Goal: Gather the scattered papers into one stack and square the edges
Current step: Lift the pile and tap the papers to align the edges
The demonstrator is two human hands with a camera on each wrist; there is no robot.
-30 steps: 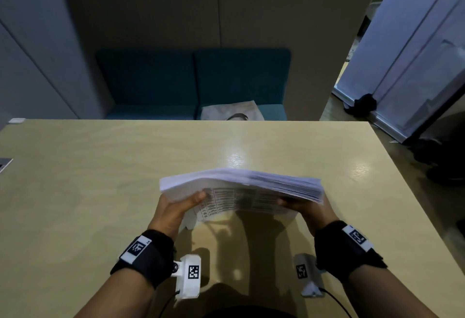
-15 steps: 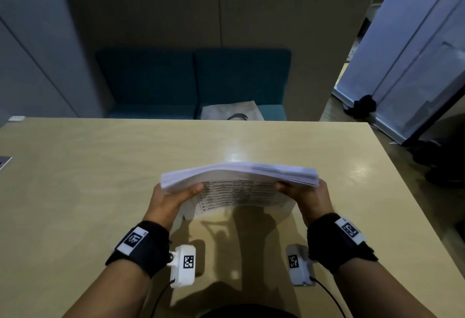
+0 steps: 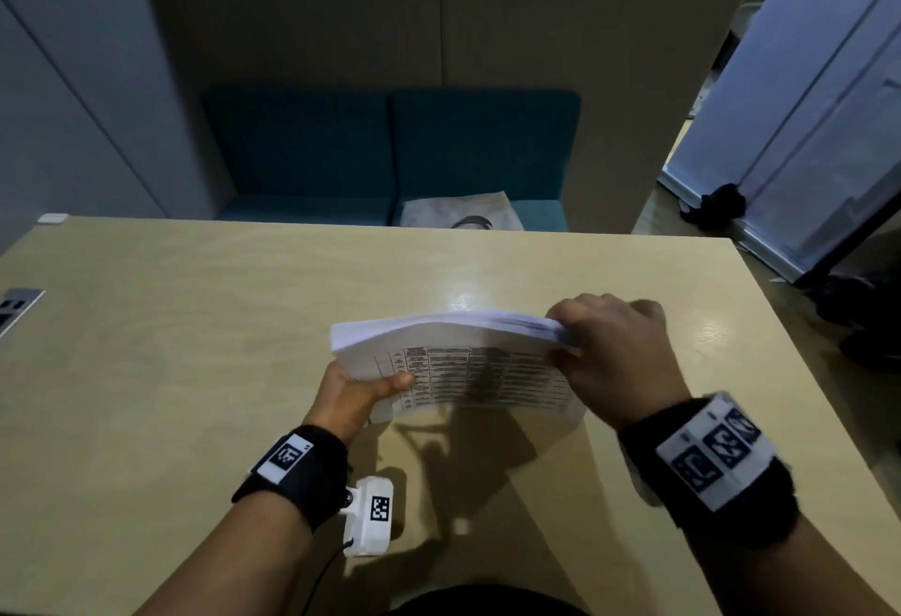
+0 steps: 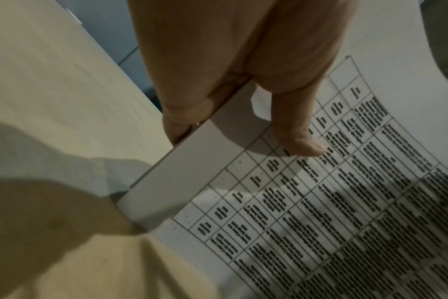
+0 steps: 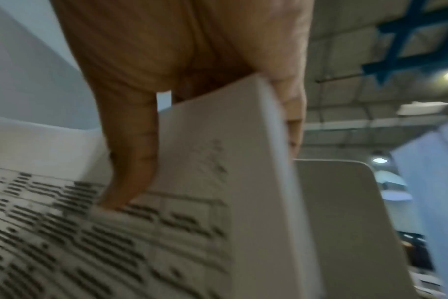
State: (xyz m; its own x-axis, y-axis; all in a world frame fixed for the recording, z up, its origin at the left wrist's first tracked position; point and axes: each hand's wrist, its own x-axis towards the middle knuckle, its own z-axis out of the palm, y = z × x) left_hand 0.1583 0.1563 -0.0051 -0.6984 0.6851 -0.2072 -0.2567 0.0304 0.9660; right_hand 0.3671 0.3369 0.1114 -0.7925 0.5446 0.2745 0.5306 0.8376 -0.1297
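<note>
Stack: held upright above the bench, printed table facing the person.
Left hand: grips the stack's left edge, thumb on the printed face.
Right hand: grips the stack's right edge, fingers curled over its top.

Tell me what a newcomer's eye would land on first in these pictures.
First, the thick white stack of papers held above the middle of the pale wooden table, a printed grid of text facing the person. The left hand pinches its left edge, thumb on the print, while the right hand grips the right end from above. Behind the table stands a teal upholstered sofa.
</note>
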